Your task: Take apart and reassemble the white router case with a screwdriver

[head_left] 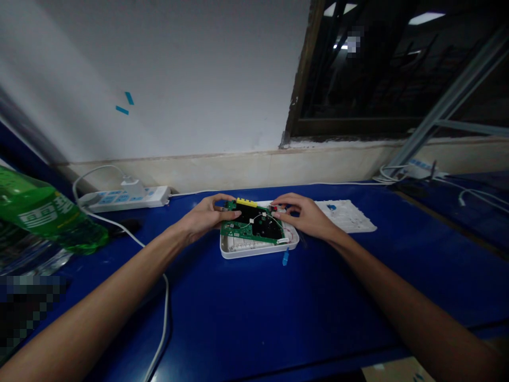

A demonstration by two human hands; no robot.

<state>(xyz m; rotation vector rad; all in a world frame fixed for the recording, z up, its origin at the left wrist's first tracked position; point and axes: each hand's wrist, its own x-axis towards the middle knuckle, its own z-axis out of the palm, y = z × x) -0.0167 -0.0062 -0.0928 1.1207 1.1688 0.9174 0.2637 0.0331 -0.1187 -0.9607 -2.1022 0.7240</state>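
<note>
A green circuit board [242, 230] with black plates, thin wires and a yellow connector block [246, 202] lies tilted over a white plastic housing [260, 250]. My left hand [208, 216] grips the board's left end, thumb on top and fingers behind. At the board's upper right corner, my right hand [301, 213] has its thumb and index finger pinched near a small red part [274, 208]; what lies between the fingertips is too small to tell. A small blue piece [285, 257] rests just in front of the housing.
A white perforated cover [350, 216] lies right of the housing. At the back left is a white power strip [153, 197] with a plug. A green bottle [43, 215] leans at far left. A white cable [165, 302] crosses the blue table [246, 318].
</note>
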